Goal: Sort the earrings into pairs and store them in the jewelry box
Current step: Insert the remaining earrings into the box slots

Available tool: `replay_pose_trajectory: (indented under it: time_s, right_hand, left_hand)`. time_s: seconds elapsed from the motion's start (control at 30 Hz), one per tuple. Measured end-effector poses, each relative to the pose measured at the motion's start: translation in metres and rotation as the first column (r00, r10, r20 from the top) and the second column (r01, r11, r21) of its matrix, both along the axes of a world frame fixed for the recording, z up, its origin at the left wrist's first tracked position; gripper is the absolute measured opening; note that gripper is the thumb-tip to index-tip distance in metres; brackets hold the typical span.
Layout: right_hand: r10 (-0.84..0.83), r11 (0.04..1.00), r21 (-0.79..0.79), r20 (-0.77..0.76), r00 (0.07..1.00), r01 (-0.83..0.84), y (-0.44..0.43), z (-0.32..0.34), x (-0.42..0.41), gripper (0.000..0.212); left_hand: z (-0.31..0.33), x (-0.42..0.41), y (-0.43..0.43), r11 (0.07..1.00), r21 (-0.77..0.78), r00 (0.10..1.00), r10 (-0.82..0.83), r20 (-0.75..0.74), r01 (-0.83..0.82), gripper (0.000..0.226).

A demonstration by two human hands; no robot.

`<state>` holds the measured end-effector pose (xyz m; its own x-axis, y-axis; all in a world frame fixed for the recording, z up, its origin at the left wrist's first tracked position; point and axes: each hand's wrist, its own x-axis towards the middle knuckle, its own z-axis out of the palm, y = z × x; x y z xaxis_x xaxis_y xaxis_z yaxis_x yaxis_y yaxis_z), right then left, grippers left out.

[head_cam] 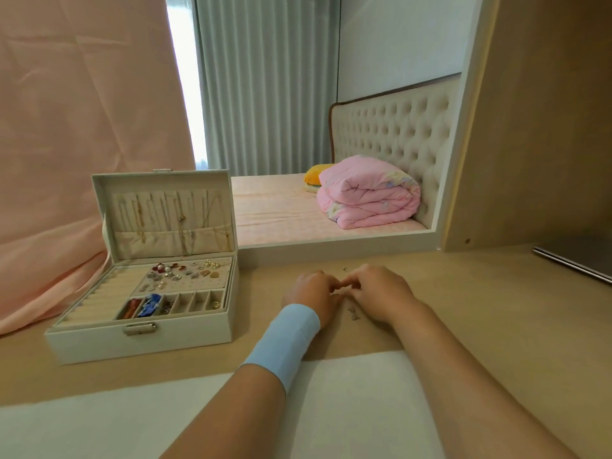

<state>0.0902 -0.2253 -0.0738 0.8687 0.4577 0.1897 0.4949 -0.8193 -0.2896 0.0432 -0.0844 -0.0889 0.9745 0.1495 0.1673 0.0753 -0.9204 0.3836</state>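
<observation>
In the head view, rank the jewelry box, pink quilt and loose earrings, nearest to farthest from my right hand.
1. Loose earrings, on desk, beside the right hand.
2. Jewelry box, left on desk.
3. Pink quilt, on bed behind.

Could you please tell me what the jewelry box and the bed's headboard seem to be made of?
Jewelry box: looks like smooth white faux leather outside, matte cream velvety lining inside, with a shiny metal clasp. Headboard: probably cream upholstery fabric or velvet, judging by its button-tufted, padded dimples.
</observation>
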Motion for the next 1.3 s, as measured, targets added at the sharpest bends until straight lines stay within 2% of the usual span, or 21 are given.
replay_pose_trajectory:
  time_s: [0.3, 0.4, 0.57, 0.73, 0.87, 1.0, 1.13, 1.3]
  right_hand:
    - [-0.024, 1.000, 0.018, 0.029, 0.999, 0.023, 0.008, -0.009, 0.006, 0.013]
    - [-0.048, 0.997, 0.067, 0.035, 0.998, 0.046, 0.009, -0.008, 0.004, 0.012]
    - [-0.021, 0.956, 0.291, -0.046, 0.999, 0.033, 0.014, -0.005, -0.003, 0.007]
    - [0.138, 0.820, 0.572, -0.173, 0.975, -0.015, 0.031, -0.001, -0.018, 0.009]
    - [0.231, 0.745, 0.666, -0.199, 0.953, -0.041, 0.046, 0.011, -0.032, 0.013]
    - [0.291, 0.738, 0.668, -0.182, 0.939, -0.099, 0.069, 0.027, -0.041, 0.016]
    - [0.319, 0.766, 0.627, -0.181, 0.930, -0.140, 0.100, 0.047, -0.051, 0.011]
    - [0.342, 0.793, 0.561, -0.085, 0.936, -0.239, 0.155, 0.062, -0.057, 0.014]
  left_hand:
    - [-0.007, 0.009, 0.009, 0.996, -0.066, 0.997, 0.068, 0.034, -0.066, 0.018]
    - [-0.005, 0.003, 0.009, 0.991, -0.103, 0.995, 0.087, 0.054, -0.081, 0.018]
    - [0.007, -0.009, 0.016, 0.972, -0.211, 0.984, 0.129, 0.124, -0.101, 0.014]
    - [0.026, -0.027, 0.033, 0.960, -0.271, 0.976, 0.126, 0.180, -0.074, 0.009]
    - [0.043, -0.045, 0.059, 0.963, -0.262, 0.982, 0.105, 0.157, -0.061, 0.013]
    - [0.056, -0.064, 0.100, 0.965, -0.260, 0.989, 0.081, 0.125, -0.047, 0.013]
    - [0.066, -0.085, 0.142, 0.951, -0.306, 0.978, 0.109, 0.180, -0.049, 0.009]
    - [0.069, -0.108, 0.185, 0.912, -0.406, 0.968, 0.151, 0.200, -0.058, 0.008]
